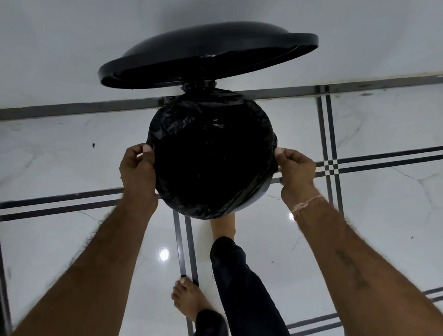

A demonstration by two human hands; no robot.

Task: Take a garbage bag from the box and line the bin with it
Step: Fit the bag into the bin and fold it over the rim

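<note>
Both arms outstretched; left hand (137, 169) and right hand (296, 168) fingers apparently pinched shut

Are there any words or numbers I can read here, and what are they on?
No words can be read.
Dark marks on the right forearm: maybe writing, too blurred to read.
Garbage bag, bin lid, floor tiles: no writing visible.

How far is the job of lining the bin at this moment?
Nearly finished. Done: the black bag is already in the bin and folded over the rim. In hand: the left hand and right hand pinch the bag's edge at opposite sides, with the lid open. Left: release the bag and shut the lid.
</note>
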